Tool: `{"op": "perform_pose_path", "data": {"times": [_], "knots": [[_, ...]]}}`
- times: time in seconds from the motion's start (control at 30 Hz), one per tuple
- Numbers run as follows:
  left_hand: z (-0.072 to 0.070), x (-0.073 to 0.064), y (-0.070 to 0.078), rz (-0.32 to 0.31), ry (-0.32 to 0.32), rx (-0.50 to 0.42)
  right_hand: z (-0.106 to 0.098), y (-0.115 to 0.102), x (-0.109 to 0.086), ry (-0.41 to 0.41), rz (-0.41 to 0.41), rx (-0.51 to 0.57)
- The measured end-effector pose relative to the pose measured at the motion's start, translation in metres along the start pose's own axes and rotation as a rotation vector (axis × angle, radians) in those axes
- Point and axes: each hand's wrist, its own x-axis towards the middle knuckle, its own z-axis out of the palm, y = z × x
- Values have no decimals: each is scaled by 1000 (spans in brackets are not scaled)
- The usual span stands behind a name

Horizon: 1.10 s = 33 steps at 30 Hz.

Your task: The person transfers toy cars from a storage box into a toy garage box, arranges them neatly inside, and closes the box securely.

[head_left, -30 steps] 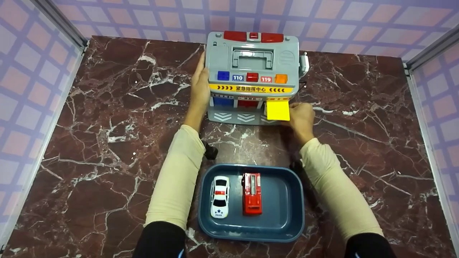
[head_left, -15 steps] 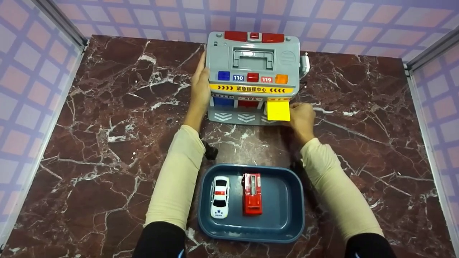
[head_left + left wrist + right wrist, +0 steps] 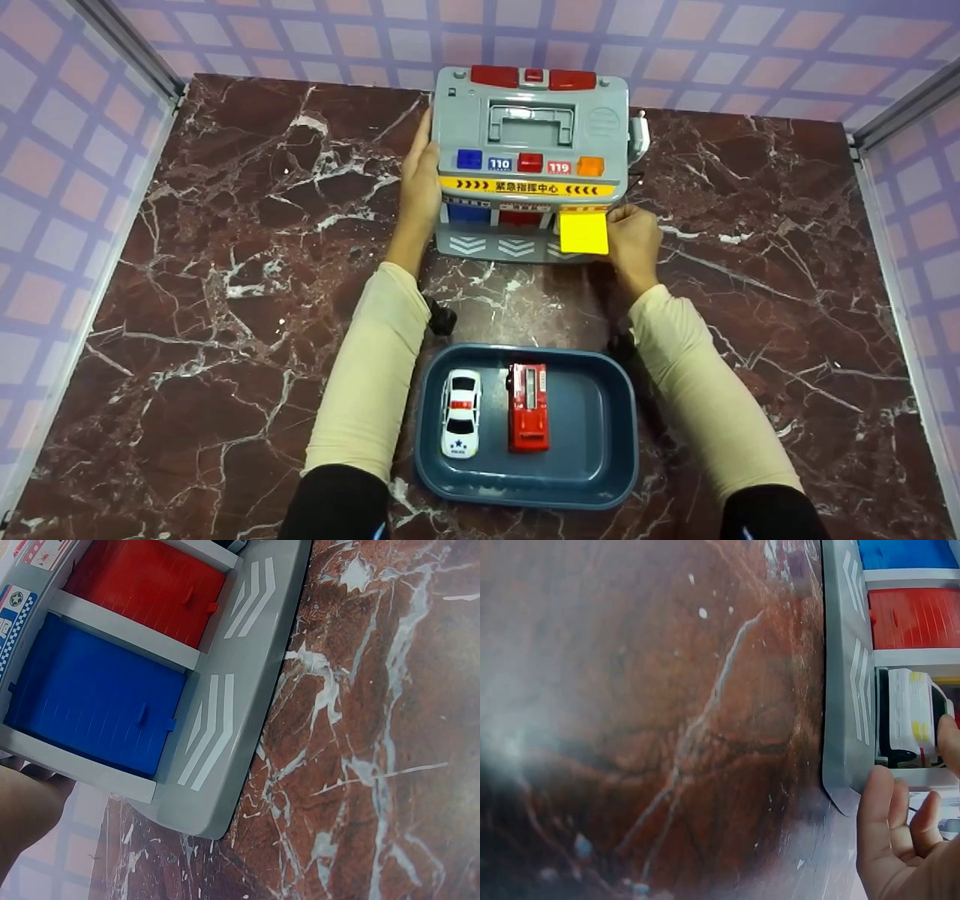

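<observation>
A grey toy rescue-station garage (image 3: pixel 532 187) stands at the back, with a blue door (image 3: pixel 97 697) and a red door (image 3: pixel 146 589) down. Its yellow door (image 3: pixel 584 233) is swung up over the right bay. Inside that bay, in the right wrist view, sits a white toy vehicle (image 3: pixel 911 712) with yellow marks, partly hidden. My right hand (image 3: pixel 634 240) is at the bay's right side; its thumb overlaps the vehicle while its other fingers bend loosely outside the wall. Flat along the garage's left side, my left hand (image 3: pixel 420 184) rests with fingers extended.
A blue-grey tray (image 3: pixel 592 491) lies in front of the garage, between the forearms. In it are a white toy police car (image 3: pixel 460 412) and a red toy fire truck (image 3: pixel 529 409). Checkered panels (image 3: pixel 345 37) wall off the back and sides of the marbled table (image 3: pixel 247 300).
My right hand has risen very slightly beside the yellow door. The left hand, garage and tray stay nearly as they were.
</observation>
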Motion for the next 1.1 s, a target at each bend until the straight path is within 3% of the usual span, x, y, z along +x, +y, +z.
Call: {"op": "perform_pose_path", "data": {"times": [0.17,0.4,0.73,0.83,0.97,1.1], "knots": [[1,-1,2,-18,3,-22,-3,-1,-2,-15,-13,-15],[0,0,1,24,-19,-37,-6,0,-3,-50,-27,28],[-2,-1,1,11,-3,-17,-6,-1,-5,-89,10,17],[-2,-2,1,2,3,-13,-5,1,-5,-133,77,90],[-1,-2,1,-22,2,-14,-6,3,-5,-224,169,274],[0,-2,2,-21,3,-3,-7,4,-5,-281,179,376]]}}
